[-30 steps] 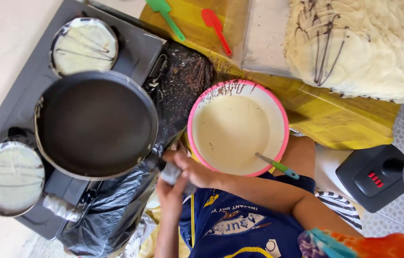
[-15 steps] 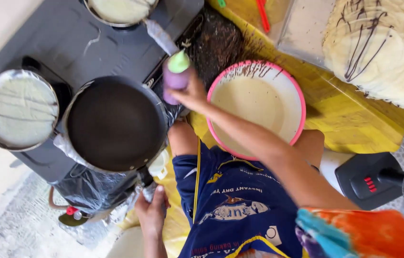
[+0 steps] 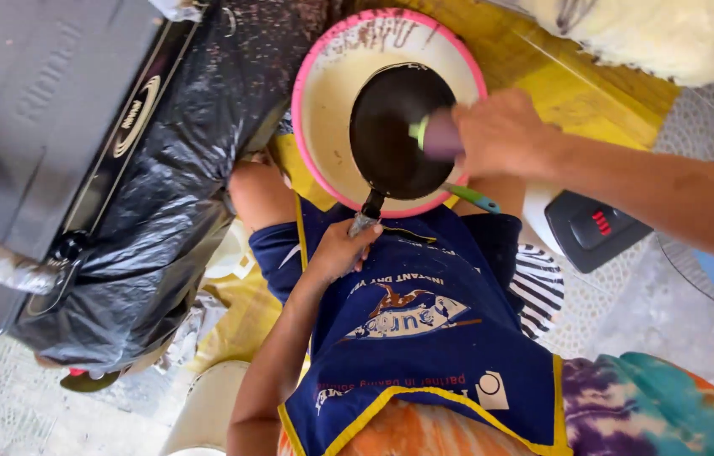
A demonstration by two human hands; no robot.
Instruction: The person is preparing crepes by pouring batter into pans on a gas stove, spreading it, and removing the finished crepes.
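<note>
Grey flat stove (image 3: 45,127) at left, its front edge draped in crinkled black plastic sheet (image 3: 171,203). Yellow surface (image 3: 559,93) top centre-right carries a round pink-rimmed bowl of pale batter (image 3: 327,110), set just beside the plastic. Small black round frying pan (image 3: 391,127) held over the bowl, inside its rim outline, handle pointing toward the person's blue apron (image 3: 424,338). Hands apart: left hand (image 3: 340,249) clamped on the pan handle at the bowl's near edge; right hand (image 3: 500,135) closed around a small purple-and-green tool (image 3: 433,135) pressed against the pan's inner face. Green-handled utensil (image 3: 471,198) pokes out below the bowl rim.
</note>
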